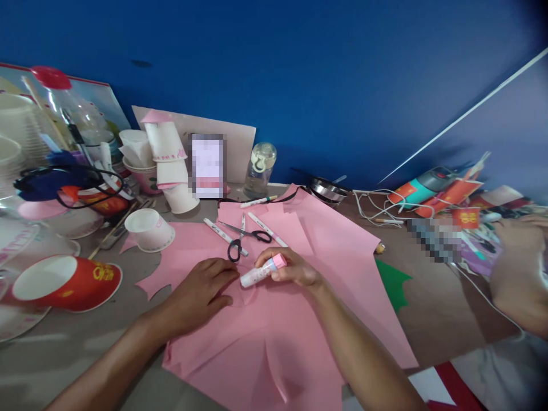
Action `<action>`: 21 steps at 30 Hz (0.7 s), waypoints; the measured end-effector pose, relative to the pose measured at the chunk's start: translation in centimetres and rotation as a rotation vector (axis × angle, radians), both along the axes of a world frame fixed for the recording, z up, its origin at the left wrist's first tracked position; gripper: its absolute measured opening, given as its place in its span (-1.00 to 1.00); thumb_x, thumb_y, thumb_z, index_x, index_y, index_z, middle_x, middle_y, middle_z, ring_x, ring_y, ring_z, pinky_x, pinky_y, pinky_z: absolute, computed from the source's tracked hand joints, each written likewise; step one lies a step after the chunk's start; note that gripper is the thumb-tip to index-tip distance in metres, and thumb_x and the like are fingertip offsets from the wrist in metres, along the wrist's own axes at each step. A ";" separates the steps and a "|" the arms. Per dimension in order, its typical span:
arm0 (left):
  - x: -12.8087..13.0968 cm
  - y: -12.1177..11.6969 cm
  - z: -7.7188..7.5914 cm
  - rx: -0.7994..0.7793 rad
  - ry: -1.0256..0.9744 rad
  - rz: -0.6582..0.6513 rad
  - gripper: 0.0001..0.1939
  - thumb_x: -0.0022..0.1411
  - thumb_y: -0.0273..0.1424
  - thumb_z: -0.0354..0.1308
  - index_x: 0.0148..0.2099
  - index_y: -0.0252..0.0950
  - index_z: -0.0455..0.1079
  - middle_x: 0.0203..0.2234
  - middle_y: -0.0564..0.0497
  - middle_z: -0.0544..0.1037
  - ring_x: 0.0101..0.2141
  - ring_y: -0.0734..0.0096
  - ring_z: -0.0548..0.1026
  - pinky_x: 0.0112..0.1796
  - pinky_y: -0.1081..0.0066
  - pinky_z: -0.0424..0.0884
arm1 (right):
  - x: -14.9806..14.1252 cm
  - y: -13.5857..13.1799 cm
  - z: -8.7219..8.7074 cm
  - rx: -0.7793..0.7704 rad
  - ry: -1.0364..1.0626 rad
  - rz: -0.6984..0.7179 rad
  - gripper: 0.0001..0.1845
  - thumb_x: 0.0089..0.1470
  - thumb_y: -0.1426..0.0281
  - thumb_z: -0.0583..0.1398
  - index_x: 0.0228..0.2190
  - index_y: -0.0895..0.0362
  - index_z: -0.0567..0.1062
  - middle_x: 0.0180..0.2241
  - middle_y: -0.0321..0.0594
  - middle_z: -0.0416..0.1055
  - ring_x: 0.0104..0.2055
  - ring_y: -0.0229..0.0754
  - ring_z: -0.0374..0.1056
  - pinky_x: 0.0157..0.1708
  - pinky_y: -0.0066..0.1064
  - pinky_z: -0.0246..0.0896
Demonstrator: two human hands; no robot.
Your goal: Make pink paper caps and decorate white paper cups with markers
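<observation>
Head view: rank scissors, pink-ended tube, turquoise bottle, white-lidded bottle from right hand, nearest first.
1. Pink-ended tube: held in the right hand.
2. Scissors: just beyond, to the left.
3. White-lidded bottle: farther back.
4. Turquoise bottle: far right, toward the back.

The person's right hand [299, 269] grips the pink-ended tube [257, 275] between thumb and bent fingers; the right forearm [357, 339] slants in from its right. Just left of the tube, the left hand [208, 288] lies back up, thumb and fingers parted.
</observation>
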State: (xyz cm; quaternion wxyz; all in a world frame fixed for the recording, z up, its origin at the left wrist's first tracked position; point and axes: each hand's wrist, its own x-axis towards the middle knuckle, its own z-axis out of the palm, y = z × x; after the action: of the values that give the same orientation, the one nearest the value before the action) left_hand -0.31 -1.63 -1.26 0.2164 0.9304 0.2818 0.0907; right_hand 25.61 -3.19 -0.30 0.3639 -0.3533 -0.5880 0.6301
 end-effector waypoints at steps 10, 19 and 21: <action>-0.1 -0.2 -0.1 0.000 -0.013 0.009 -0.63 0.21 -0.43 0.16 0.08 -0.27 0.36 0.03 -0.08 0.46 0.07 0.17 0.32 0.08 0.17 0.25 | -0.5 -0.4 1.5 -0.085 -0.165 0.187 -0.64 -0.20 0.38 0.29 -0.27 0.21 0.54 -0.36 -0.26 0.41 -0.36 -0.23 0.27 -0.35 -0.44 0.15; 0.0 -0.1 0.0 0.016 -0.014 -0.014 -0.60 0.20 -0.40 0.18 0.10 -0.29 0.36 0.03 -0.11 0.45 0.07 0.16 0.33 0.10 0.14 0.23 | 0.0 0.0 0.1 0.025 0.032 -0.015 -0.66 -0.17 0.32 0.31 -0.28 0.19 0.55 -0.34 -0.23 0.43 -0.32 -0.21 0.28 -0.30 -0.42 0.15; 0.0 -0.1 -0.1 0.016 -0.021 -0.006 -0.60 0.20 -0.40 0.19 0.10 -0.28 0.35 0.02 -0.10 0.46 0.07 0.17 0.33 0.10 0.15 0.23 | -0.1 -0.1 0.1 -0.010 -0.011 0.027 -0.66 -0.17 0.33 0.32 -0.28 0.19 0.54 -0.34 -0.24 0.42 -0.34 -0.22 0.28 -0.31 -0.43 0.16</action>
State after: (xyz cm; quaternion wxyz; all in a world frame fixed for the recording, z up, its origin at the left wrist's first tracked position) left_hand -0.32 -1.69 -1.34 0.2122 0.9319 0.2758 0.1019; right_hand 25.55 -3.31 -0.19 0.3502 -0.3504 -0.5917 0.6360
